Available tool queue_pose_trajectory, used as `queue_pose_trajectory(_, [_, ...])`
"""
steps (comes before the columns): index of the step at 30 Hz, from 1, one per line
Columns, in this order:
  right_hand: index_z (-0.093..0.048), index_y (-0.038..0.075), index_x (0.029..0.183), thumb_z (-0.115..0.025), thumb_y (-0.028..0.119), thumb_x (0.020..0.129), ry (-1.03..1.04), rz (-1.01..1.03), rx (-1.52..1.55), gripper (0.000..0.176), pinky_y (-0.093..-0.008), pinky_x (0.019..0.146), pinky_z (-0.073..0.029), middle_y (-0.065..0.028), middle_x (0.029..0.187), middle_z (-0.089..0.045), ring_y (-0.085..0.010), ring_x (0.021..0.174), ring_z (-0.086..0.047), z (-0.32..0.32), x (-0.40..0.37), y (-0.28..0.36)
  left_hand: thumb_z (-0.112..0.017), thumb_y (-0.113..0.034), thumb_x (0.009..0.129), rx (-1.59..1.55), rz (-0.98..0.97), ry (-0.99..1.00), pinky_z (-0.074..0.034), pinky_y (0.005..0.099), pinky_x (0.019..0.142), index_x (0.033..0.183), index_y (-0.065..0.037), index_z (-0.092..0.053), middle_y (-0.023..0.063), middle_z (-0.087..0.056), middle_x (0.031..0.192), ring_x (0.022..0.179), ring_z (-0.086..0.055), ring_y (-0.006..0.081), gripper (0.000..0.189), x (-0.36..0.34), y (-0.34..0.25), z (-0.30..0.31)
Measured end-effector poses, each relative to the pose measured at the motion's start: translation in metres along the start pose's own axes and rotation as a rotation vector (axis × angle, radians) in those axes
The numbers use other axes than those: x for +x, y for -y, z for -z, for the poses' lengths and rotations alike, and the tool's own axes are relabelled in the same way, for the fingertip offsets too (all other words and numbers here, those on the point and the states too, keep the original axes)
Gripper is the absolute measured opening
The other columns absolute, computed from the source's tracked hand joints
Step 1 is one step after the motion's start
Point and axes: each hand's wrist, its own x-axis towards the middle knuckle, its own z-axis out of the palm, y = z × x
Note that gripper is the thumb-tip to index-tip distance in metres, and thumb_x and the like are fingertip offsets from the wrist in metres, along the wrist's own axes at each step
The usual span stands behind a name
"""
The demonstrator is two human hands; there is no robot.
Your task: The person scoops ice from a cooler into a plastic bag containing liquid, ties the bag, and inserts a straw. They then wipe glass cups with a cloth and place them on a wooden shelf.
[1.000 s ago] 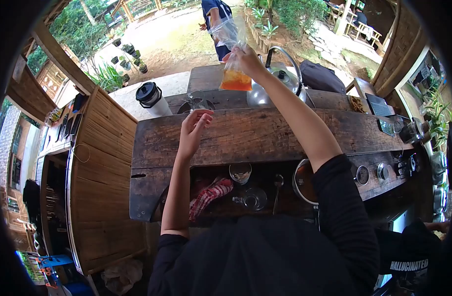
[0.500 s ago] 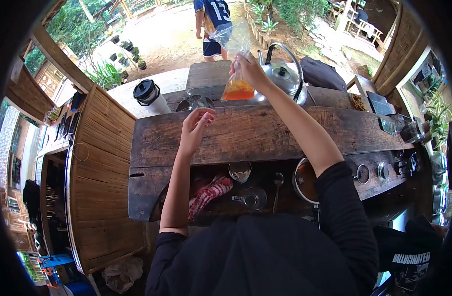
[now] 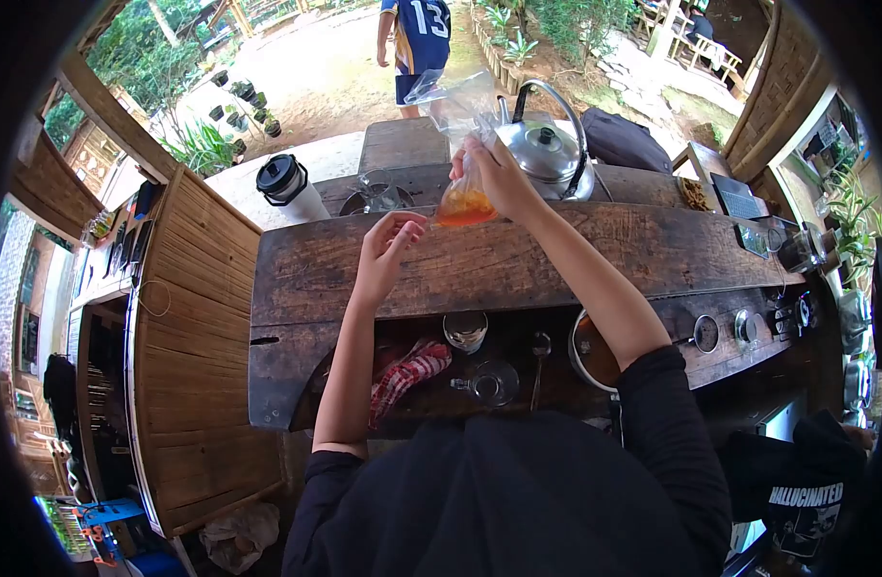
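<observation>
My right hand (image 3: 495, 181) is closed round the gathered neck of a clear plastic bag (image 3: 466, 206). Orange-red liquid fills the bag's bottom, and its loose top fans out above my fist. To the left, my left hand (image 3: 388, 248) is raised over the wooden counter (image 3: 518, 260) with its fingers apart and curved, nothing in them. Its fingertips come close to the bag's lower left side. Just behind my right hand stands a big metal kettle (image 3: 549, 154) with an arched handle.
A lidded white tumbler (image 3: 302, 197) and a glass cup (image 3: 381, 195) stand beyond the counter. On the lower shelf are a red checked cloth (image 3: 407, 377), a glass (image 3: 465, 331), a glass mug (image 3: 494, 384), a spoon (image 3: 540, 361) and a pot (image 3: 592, 351). A person (image 3: 417, 38) is outside.
My right hand has lowered the bag, bringing it nearer my left hand. The fingers of my left hand have spread a little. The person outside has moved slightly farther off.
</observation>
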Motion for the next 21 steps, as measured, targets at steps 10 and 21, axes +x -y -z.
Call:
queue_pose_trajectory(10, [-0.044,0.003,0.092,-0.032,0.028,0.103,-0.003,-0.003,0.002,0.03,-0.0312,0.077,-0.046,-0.0054,0.075,-0.051,-0.0142,0.077,-0.054,-0.007,-0.056,0.016,-0.051,-0.017,0.096,-0.043,0.009,0.06,-0.043,0.0235,0.077,0.103,-0.001,-0.061,0.0028,-0.061,0.091,0.084,-0.054,0.0081,0.02,-0.013,0.001,-0.01])
queue_pose_trajectory(21, [-0.046,0.002,0.092,-0.031,0.027,0.103,-0.01,-0.021,-0.031,0.031,-0.0307,0.077,-0.045,-0.0059,0.078,-0.053,-0.014,0.078,-0.054,-0.018,-0.113,0.036,-0.05,-0.021,0.096,-0.012,-0.024,0.153,-0.041,0.023,0.076,0.105,-0.002,-0.06,0.0008,-0.061,0.091,0.085,-0.054,0.0078,0.023,-0.031,-0.008,-0.025])
